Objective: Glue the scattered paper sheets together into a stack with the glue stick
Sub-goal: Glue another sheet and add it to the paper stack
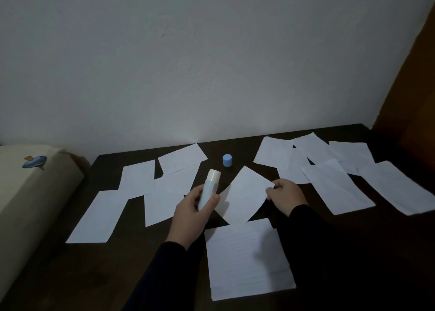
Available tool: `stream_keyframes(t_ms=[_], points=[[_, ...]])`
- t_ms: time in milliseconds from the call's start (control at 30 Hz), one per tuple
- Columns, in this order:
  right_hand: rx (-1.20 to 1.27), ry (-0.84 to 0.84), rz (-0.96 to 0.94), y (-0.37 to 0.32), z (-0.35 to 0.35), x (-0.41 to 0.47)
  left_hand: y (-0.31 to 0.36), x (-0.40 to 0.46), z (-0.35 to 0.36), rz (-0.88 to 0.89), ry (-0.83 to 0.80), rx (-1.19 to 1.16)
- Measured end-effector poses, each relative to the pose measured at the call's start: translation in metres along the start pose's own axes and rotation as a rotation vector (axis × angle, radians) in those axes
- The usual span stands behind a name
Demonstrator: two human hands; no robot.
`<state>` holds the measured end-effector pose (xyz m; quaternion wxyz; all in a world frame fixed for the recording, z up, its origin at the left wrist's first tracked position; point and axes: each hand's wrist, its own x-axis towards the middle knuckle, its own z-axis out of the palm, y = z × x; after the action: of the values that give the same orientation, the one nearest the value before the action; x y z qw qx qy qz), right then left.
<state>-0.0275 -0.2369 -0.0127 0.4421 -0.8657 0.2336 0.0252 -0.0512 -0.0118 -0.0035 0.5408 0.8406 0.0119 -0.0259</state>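
My left hand grips an uncapped white glue stick, tip pointing up and away. My right hand pinches the right corner of a single white sheet, lifted and turned like a diamond over the dark table. Below it, near the front edge, lies a lined sheet or small stack. The stick's blue cap stands upright behind. Several loose white sheets lie scattered at the left and at the right.
The dark wooden table ends against a white wall at the back. A cream cushion or mattress with a small blue print borders the left side. A brown wooden panel rises at the right.
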Motion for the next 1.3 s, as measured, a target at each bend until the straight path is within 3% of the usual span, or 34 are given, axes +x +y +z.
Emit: stream_keyframes(t_ms=[167, 400, 533, 700, 767, 867, 1033, 1167, 1300], points=[[0.1, -0.04, 0.01, -0.003, 0.001, -0.001, -0.004, 0.005, -0.003, 0.008, -0.013, 0.027], [-0.305, -0.092, -0.055, -0.004, 0.012, -0.013, -0.006, 0.006, -0.001, 0.016, -0.012, 0.05], [-0.377, -0.121, -0.104, -0.005, 0.017, -0.02, -0.005, 0.005, 0.002, 0.014, -0.002, 0.022], [-0.517, -0.173, -0.125, -0.007, 0.018, -0.02, -0.001, 0.004, 0.003, -0.135, 0.063, -0.252], [-0.626, -0.089, -0.167, -0.006, 0.018, -0.018, 0.001, 0.005, 0.003, -0.158, 0.028, -0.348], [-0.587, 0.035, -0.288, -0.001, 0.015, -0.015, 0.006, 0.009, 0.006, -0.156, -0.04, -0.451], [-0.652, -0.228, -0.362, 0.005, 0.016, -0.01, 0.017, 0.02, 0.012, -0.147, -0.087, -0.62], [-0.695, -0.278, -0.342, 0.008, 0.019, -0.008, 0.021, 0.031, 0.029, -0.003, -0.041, -0.299], [-0.741, -0.284, -0.333, 0.012, 0.018, -0.002, 0.025, 0.032, 0.045, 0.231, -0.131, 0.023]])
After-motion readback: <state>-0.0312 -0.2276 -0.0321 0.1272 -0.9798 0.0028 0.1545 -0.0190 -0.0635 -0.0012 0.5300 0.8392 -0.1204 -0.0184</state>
